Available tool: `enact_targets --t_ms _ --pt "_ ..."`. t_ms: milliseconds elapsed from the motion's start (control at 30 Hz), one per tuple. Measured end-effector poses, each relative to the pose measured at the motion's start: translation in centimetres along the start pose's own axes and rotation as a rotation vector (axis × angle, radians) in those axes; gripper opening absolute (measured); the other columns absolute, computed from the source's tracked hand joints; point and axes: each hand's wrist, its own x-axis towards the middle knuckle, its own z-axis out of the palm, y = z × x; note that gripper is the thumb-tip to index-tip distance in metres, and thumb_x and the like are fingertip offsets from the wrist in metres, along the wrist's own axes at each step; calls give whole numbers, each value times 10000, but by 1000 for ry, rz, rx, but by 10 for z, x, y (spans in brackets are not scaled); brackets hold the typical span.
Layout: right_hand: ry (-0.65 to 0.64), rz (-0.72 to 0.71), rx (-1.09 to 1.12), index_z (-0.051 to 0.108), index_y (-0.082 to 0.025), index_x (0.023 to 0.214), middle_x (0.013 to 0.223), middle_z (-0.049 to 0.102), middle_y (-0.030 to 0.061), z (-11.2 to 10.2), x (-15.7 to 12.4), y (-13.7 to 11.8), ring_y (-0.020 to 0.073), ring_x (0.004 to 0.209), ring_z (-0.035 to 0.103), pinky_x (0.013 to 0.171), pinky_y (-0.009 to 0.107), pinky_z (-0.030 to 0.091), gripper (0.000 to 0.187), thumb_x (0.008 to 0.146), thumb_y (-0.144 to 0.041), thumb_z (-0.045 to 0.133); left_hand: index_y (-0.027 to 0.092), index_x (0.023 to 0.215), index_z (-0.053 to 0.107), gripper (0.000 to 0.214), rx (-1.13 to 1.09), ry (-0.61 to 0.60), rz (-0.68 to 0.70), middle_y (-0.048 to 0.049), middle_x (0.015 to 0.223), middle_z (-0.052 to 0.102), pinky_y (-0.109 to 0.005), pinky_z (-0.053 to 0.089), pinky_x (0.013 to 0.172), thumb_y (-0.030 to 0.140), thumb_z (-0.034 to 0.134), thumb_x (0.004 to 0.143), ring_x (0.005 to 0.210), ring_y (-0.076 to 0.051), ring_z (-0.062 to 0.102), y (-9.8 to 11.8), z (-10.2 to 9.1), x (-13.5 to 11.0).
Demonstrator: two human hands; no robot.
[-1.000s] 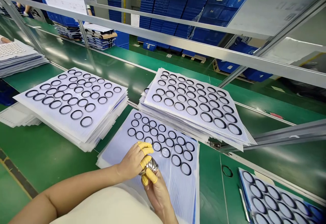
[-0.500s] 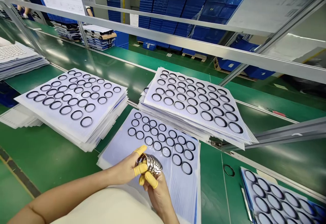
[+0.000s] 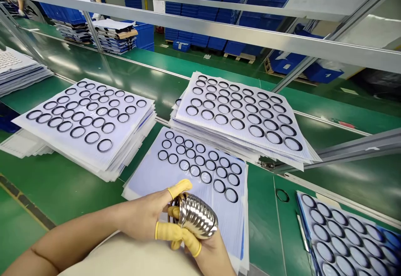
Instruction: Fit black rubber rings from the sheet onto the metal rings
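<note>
Silver ring stack [image 3: 197, 216]: ribbed, shiny metal rings lined up side by side, held between the two hands on my feed, over the near part of the sheet.
Left hand [image 3: 145, 217]: forearm reaching in from lower left, thumb raised.
Right hand [image 3: 211, 257]: rising from below under the stack, cut off by the frame bottom.
Grip: both hands closed on the stack, with yellow rubber finger cots [image 3: 167, 231] wrapped round it.
Hidden: I can't make out the fingers behind the stack.
Nearby: white plastic sheet of black rings [image 3: 150, 171] under the hands; loose black ring [image 3: 282, 195] on the green conveyor belt [image 3: 260, 226].
</note>
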Motion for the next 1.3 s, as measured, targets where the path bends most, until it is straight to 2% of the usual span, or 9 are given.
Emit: enact_targets --t_ms 100,167,300,467,600,733,967,1100,1300 --pt "-73 -93 -77 741 -258 808 743 674 37 1 -3 -7 163 638 594 714 327 550 294 902 -452 541 192 1506 -75 807 64 -93 91 -40 860 633 -368 471 892 341 481 942 830 -164 616 -1 0 -1" --pt "-91 -122 -123 741 -269 867 817 704 42 1 -6 -12 185 736 637 801 351 548 265 917 -418 528 183 1507 -74 769 139 -100 87 -52 882 638 -359 478 881 362 434 959 834 -166 613 0 0 -3" --pt "-63 -191 -189 726 -311 992 936 727 29 3 -12 -14 195 925 662 907 342 528 214 935 -321 520 213 1469 215 676 192 -45 -12 -101 1054 632 -330 503 847 419 537 911 935 -194 622 7 1 -8" --pt "-21 -205 -251 666 -377 1144 1101 708 14 7 -21 -15 194 991 662 920 332 538 274 916 -276 551 228 1320 427 573 116 12 9 -105 1217 556 -369 498 906 393 669 827 957 -203 635 4 5 -11" --pt "-63 -187 -293 648 -385 1167 1151 687 6 8 -22 -26 200 1022 654 944 343 527 320 919 -235 512 245 1374 386 609 150 17 18 -128 1313 488 -381 500 906 394 645 844 1056 -238 594 0 8 -14" --pt "-117 -285 -404 579 -383 1256 1199 665 6 7 -22 -29 195 981 664 937 328 531 448 866 -165 562 279 1438 304 640 207 -23 37 -126 1377 445 -419 463 971 356 604 878 1195 -278 515 0 9 -17" --pt "10 -396 -655 526 -379 1318 1164 690 30 3 -34 -14 224 1064 635 947 375 524 600 818 -55 595 280 1416 354 700 109 9 112 -106 1342 479 -440 388 1056 396 687 812 1206 -258 517 -7 9 -17" --pt "-29 -411 -605 530 -363 1314 1167 687 27 6 -28 -20 218 1055 638 949 366 519 559 838 -73 574 264 1402 383 709 134 26 90 -108 1312 509 -460 396 1047 435 698 791 1204 -269 513 -6 8 -18" --pt "-140 -297 -453 565 -351 1269 1228 653 2 11 -13 -42 209 1120 607 1015 350 473 453 866 -144 569 233 1389 398 746 96 63 41 -116 1269 555 -466 422 1023 449 729 756 1162 -264 543 -14 7 -21"
